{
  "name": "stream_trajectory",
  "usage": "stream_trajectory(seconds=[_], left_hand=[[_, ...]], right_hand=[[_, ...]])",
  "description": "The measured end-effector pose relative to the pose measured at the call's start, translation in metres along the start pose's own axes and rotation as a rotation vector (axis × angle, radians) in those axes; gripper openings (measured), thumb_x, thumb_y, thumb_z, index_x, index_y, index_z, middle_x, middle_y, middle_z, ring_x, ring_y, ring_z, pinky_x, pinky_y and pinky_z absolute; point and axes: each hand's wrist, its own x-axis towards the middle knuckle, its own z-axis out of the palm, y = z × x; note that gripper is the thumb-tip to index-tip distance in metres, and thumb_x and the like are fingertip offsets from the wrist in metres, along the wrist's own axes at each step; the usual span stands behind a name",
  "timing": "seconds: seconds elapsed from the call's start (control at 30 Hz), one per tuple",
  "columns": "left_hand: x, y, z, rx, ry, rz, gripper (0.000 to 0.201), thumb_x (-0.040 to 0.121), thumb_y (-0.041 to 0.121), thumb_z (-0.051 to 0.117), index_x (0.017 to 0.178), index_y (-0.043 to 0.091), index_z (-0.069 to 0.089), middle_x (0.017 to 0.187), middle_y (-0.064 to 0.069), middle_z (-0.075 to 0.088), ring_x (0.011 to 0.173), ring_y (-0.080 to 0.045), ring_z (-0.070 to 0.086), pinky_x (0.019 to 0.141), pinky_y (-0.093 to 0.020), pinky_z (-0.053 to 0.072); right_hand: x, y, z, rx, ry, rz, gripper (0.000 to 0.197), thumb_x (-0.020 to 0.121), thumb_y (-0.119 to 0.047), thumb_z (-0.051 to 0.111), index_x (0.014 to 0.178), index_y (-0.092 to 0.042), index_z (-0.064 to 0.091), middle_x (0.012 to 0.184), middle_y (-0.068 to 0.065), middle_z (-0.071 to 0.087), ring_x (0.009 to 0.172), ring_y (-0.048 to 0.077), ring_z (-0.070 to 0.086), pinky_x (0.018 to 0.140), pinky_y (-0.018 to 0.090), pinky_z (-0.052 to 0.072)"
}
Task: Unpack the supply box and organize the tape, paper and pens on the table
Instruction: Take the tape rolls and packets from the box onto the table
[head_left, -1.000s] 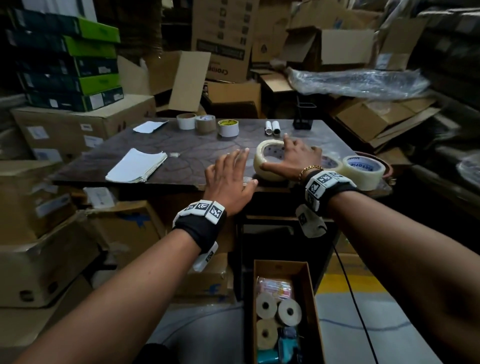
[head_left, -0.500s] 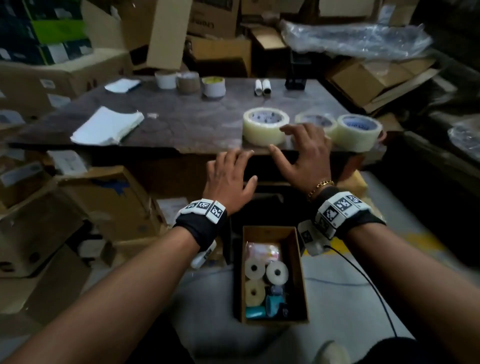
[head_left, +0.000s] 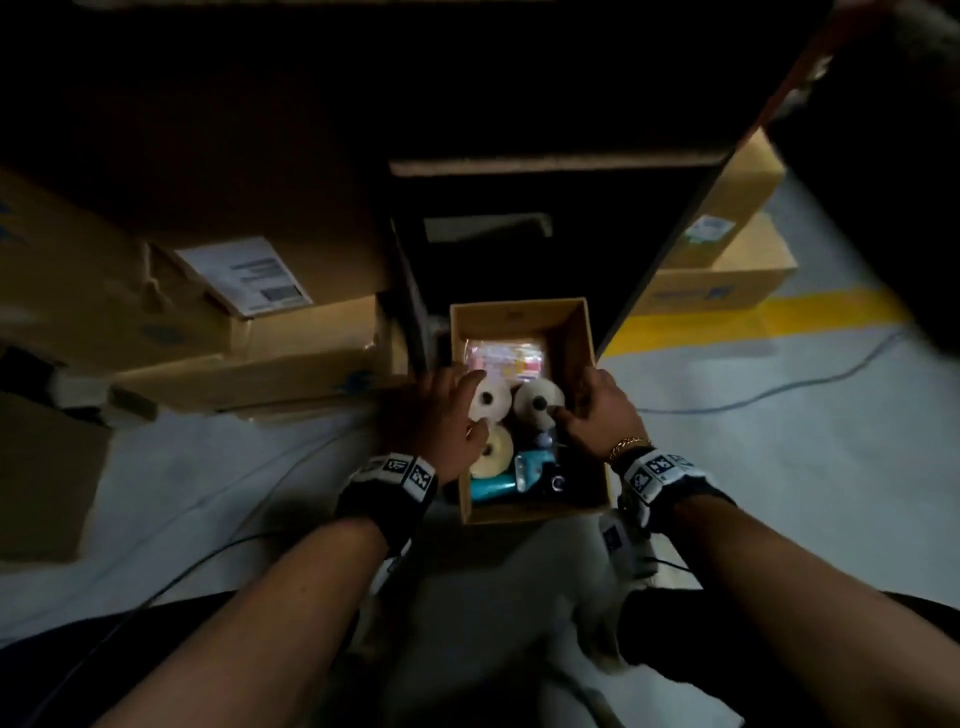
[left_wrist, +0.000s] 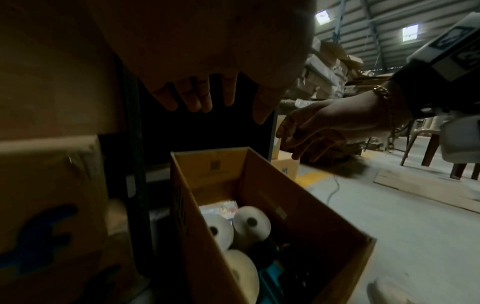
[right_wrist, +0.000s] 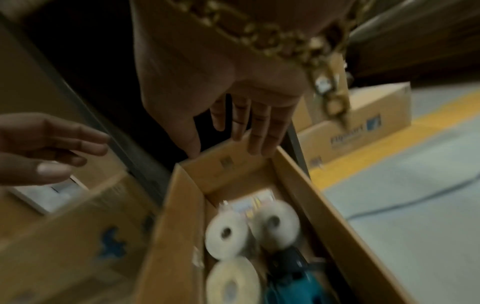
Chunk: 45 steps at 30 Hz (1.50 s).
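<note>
1. The supply box sits on the floor, holding three white rolls (pale, tape-like).
2. Left hand hovers over its left rim, fingers loose, holding nothing.
3. Right hand hovers at the right rim, fingers relaxed, likewise empty.

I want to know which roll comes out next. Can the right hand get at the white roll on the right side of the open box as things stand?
Probably yes. The box is open on top, nothing covers the white roll, and the right hand hovers open just above it. The left hand is over the neighbouring roll, not in the way.
</note>
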Motion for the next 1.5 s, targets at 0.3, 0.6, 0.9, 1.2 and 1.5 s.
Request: stream_trajectory(seconds=[0.3,0.6,0.9,1.2,1.5], left_hand=[[0.024,-0.025,0.099,-0.050,-0.104,0.004,0.062,0.078,0.038,0.062,0.136,0.023,0.046,0.144,-0.005,0.041,0.130,-0.028,0.035,0.103,-0.047,0.037],[0.089,-0.005,0.145,0.073,-0.222,-0.020,0.072,0.076,0.044,0.060,0.142,0.024,0.036,0.156,-0.009,0.025,0.142,-0.033,0.021,0.113,-0.047,0.022],[0.126,-0.003,0.194,0.010,-0.337,-0.330,0.085,0.075,0.038,0.064,0.148,0.021,0.022,0.160,-0.016,0.001,0.147,-0.039,0.002,0.115,-0.049,0.015],[0.135,-0.003,0.213,-0.011,-0.347,-0.420,0.089,0.080,0.038,0.063,0.151,0.021,0.013,0.159,-0.020,-0.002,0.146,-0.042,0.000,0.116,-0.049,0.014],[0.138,-0.009,0.210,-0.035,-0.381,-0.402,0.092,0.080,0.041,0.061,0.153,0.021,0.009,0.159,-0.022,-0.004,0.146,-0.043,0.001,0.116,-0.050,0.012]], right_hand=[[0.084,0.038,0.097,-0.199,-0.249,0.162,0.092,0.073,-0.048,0.076,0.147,-0.024,0.028,0.149,0.016,0.024,0.131,0.044,0.035,0.100,0.050,0.042],[0.125,0.057,0.142,-0.301,-0.277,0.179,0.101,0.069,-0.047,0.073,0.149,-0.028,0.015,0.157,0.011,0.007,0.139,0.044,0.018,0.102,0.057,0.039],[0.142,0.067,0.155,-0.244,-0.285,0.189,0.096,0.068,-0.047,0.075,0.143,-0.031,0.017,0.146,0.012,0.020,0.127,0.045,0.035,0.089,0.052,0.047],[0.132,0.060,0.136,-0.233,-0.216,0.139,0.097,0.068,-0.048,0.074,0.145,-0.034,0.016,0.151,0.007,0.016,0.133,0.040,0.028,0.086,0.052,0.048],[0.084,0.046,0.100,-0.217,-0.186,0.141,0.100,0.069,-0.043,0.074,0.149,-0.037,0.014,0.149,0.005,0.018,0.130,0.036,0.031,0.083,0.049,0.050]])
